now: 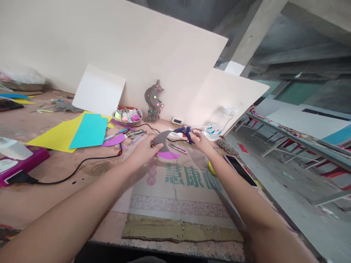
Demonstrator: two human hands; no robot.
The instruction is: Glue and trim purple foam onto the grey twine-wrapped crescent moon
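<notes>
Photographed beneath bare concrete beams (pixel 255 33) and beside a scrap-littered grey floor (pixel 276 197), before a tall white panel (pixel 115 33), with a cluttered second desk (pixel 309 137) off to the right. Reaching over a worn, stained desk (pixel 35 199), partly covered by a printed sheet (pixel 197 208) with green characters. Spread at left with yellow paper (pixel 55 135), overlapped by a turquoise sheet (pixel 90 131); edged at right with a clear bottle (pixel 223 118) and a dark-screened phone (pixel 241 170). Seen mid-desk with both hands occupied: grasping a blue glue gun (pixel 184 130) in the right hand (pixel 202 141), nozzle end near the upper tip of a grey crescent (pixel 162 140), contact unclear; pinching that crescent by its left edge between thumb and fingers of the left hand (pixel 145 150). Flanked, between the hands, by a small pointed tool (pixel 177 148).
</notes>
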